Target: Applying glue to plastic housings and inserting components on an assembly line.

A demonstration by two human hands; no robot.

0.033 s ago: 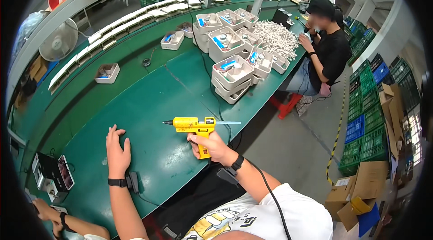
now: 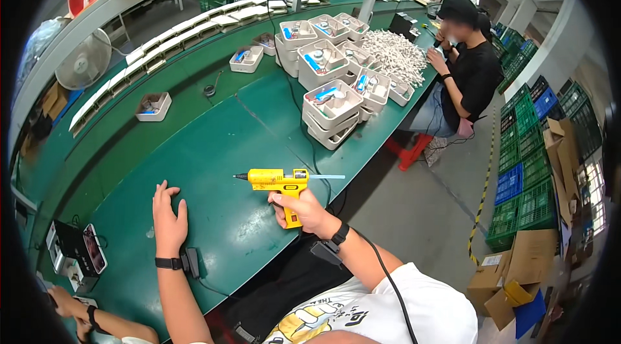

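Observation:
My right hand (image 2: 301,210) is wrapped round the handle of a yellow hot glue gun (image 2: 270,179) above the table's near edge. Its dark nozzle points left, and a pale blue glue stick (image 2: 327,177) pokes out of the back. My left hand (image 2: 169,216) lies at the left on the green table (image 2: 213,156), holding nothing, fingers apart. Farther off, stacks of whitish plastic housings (image 2: 333,106) stand on the table, with blue cylindrical parts and wires inside the upper ones.
Behind the stacks lies a heap of small white parts (image 2: 394,56). A co-worker in black (image 2: 475,59) sits at the far right. Single housings (image 2: 154,106) lie on the table's far strip. Another person's hand (image 2: 61,302) shows at lower left, near a black box (image 2: 68,253).

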